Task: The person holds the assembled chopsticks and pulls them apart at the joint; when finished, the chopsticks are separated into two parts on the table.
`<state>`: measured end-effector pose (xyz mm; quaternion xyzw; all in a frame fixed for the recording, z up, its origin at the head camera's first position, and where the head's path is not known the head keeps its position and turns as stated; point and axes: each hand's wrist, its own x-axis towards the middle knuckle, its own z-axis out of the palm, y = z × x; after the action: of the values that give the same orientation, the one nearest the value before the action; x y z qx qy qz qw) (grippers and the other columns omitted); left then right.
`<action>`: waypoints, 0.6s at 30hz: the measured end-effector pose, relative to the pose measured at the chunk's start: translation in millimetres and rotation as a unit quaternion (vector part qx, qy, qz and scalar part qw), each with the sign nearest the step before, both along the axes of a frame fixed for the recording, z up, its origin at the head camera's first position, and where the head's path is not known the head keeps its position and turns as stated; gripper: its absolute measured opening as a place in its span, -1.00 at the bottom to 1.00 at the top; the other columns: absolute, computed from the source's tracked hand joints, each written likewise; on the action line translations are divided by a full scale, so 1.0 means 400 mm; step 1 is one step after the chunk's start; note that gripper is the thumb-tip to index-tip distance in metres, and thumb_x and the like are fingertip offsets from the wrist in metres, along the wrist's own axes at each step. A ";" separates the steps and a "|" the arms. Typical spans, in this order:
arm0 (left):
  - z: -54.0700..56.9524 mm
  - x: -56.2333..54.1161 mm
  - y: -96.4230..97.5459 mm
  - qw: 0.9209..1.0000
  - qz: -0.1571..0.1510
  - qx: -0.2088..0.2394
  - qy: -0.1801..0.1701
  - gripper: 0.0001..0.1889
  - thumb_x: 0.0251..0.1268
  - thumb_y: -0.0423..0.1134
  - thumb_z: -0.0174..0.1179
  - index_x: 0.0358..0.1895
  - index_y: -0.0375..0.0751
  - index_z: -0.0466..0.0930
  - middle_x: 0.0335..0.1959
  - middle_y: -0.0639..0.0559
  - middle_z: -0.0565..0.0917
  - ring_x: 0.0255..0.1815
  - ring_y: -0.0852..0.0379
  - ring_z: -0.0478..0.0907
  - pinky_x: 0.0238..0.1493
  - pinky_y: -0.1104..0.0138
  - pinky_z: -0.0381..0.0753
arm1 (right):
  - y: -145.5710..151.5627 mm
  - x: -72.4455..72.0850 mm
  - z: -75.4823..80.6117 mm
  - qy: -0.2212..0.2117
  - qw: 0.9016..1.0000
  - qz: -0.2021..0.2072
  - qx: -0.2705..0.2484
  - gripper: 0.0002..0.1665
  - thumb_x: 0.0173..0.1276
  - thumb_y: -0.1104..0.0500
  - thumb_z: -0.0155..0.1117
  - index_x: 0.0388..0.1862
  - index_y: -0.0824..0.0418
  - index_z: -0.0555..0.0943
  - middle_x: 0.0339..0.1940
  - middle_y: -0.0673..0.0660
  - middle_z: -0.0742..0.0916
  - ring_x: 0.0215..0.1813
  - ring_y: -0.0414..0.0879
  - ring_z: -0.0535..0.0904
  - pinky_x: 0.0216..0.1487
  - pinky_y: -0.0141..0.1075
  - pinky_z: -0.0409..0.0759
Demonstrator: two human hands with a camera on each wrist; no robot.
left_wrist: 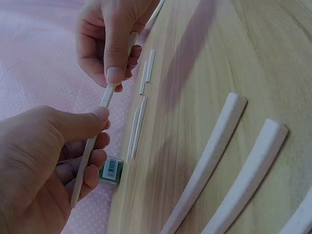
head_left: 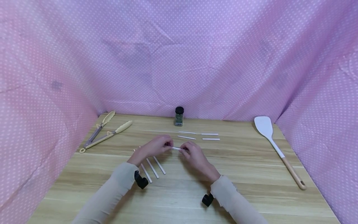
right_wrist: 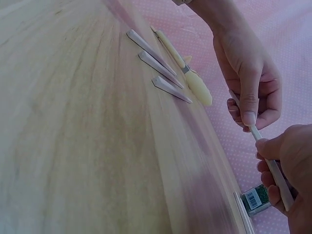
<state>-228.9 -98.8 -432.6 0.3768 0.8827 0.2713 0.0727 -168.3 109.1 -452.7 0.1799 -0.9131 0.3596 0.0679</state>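
A thin white chopstick [head_left: 176, 148] is held level between the two hands, above the table. My left hand [head_left: 156, 147] pinches one end with thumb and fingers. My right hand [head_left: 195, 156] grips the other end, close by. In the left wrist view a fine seam crosses the chopstick [left_wrist: 109, 92] between the two thumbs. Three longer white chopsticks [head_left: 152, 168] lie side by side under and beside the left forearm, partly hidden by it. Several shorter white sticks [head_left: 211, 139] lie in two pairs beyond the hands.
A black-lidded spice jar [head_left: 179, 117] stands at the table's back edge. Cream-tipped tongs [head_left: 123, 127] lie spread at the far left. On the right rests a white spatula [head_left: 263, 126] with a wooden handle. Pink dotted cloth [head_left: 179, 62] encloses the wooden table [head_left: 173, 199].
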 end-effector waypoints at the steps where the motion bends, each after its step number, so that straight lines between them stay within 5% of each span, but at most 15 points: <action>1: 0.001 0.000 0.001 1.000 -0.003 0.001 0.002 -0.96 0.28 -0.29 0.21 -0.34 -0.10 0.58 -0.41 0.17 0.57 -0.37 0.30 0.45 -0.28 0.44 0.48 | 0.001 0.000 0.001 0.001 1.000 0.003 0.003 -0.91 0.36 0.15 0.24 -0.23 0.12 0.64 -0.24 -0.05 0.66 -0.16 -0.22 0.56 -0.09 -0.33 0.58; 8: 0.000 0.006 0.008 1.000 -0.010 0.008 0.008 -0.91 0.28 -0.35 0.19 -0.37 -0.08 0.54 -0.45 0.15 0.55 -0.40 0.29 0.42 -0.32 0.43 0.44 | 0.011 -0.003 0.008 -0.001 1.000 0.008 0.009 -0.93 0.38 0.15 0.21 -0.29 0.10 0.61 -0.33 -0.08 0.63 -0.26 -0.24 0.49 -0.20 -0.37 0.52; 18: 0.019 0.001 0.009 0.998 -0.025 0.057 0.006 -0.92 0.25 -0.40 0.19 -0.39 -0.19 0.54 -0.49 0.02 0.55 -0.45 0.27 0.40 -0.39 0.44 0.43 | 0.024 -0.016 0.021 0.051 0.998 0.028 0.020 -0.93 0.38 0.17 0.21 -0.32 0.13 0.57 -0.40 -0.07 0.57 -0.33 -0.24 0.41 -0.29 -0.39 0.44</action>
<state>-228.3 -95.3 -425.1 0.4043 0.8562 0.3173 0.0529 -174.7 118.6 -444.5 0.2251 -0.9099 0.3336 0.1007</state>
